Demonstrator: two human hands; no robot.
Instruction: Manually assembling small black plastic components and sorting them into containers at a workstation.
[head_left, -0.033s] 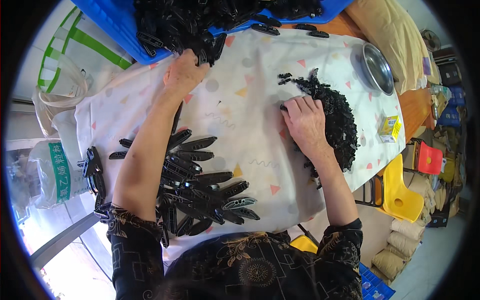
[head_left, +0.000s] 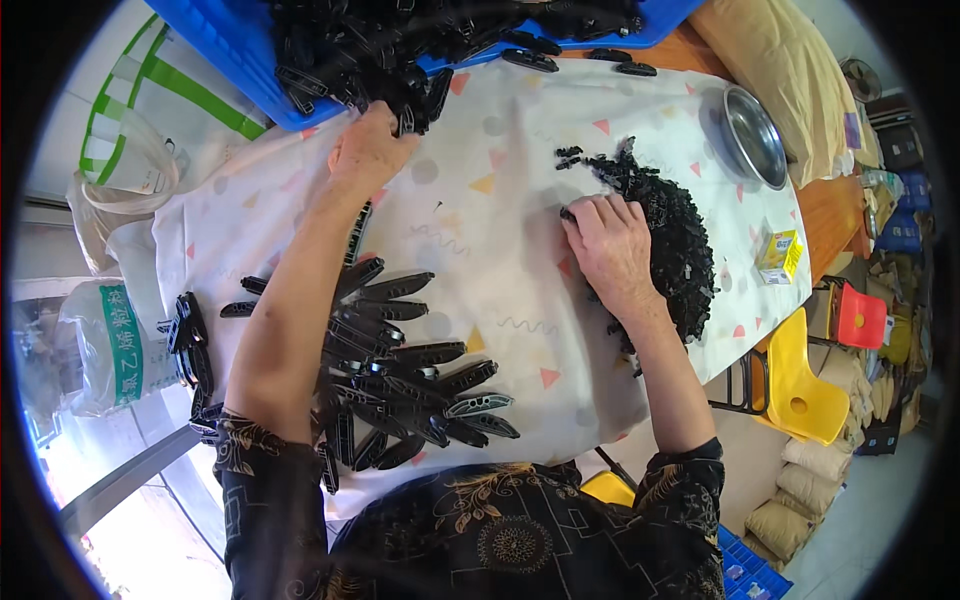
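At the near edge of a blue bin [head_left: 215, 55], my left hand [head_left: 372, 150] is closed on a long black plastic part [head_left: 406, 120] among others heaped there; its fingertips are partly hidden. My right hand [head_left: 612, 245] curls at the left side of a pile of small black plastic pieces [head_left: 685, 255]. Between its thumb and fingers is a small black plastic piece [head_left: 567, 214]. Below and around my left forearm, several long, narrow black parts [head_left: 400, 385] lie fanned out on the patterned tablecloth [head_left: 510, 260].
A metal bowl [head_left: 755, 138] and a small yellow box [head_left: 779, 257] stand at the table's right side. Loose long parts [head_left: 530, 60] lie by the bin's edge. Plastic bags [head_left: 110, 340] are at the left, a yellow chair [head_left: 805, 385] at the right.
My left hand and forearm have shifted very slightly, and more of a long part beside the left wrist shows. My right hand stays in place.
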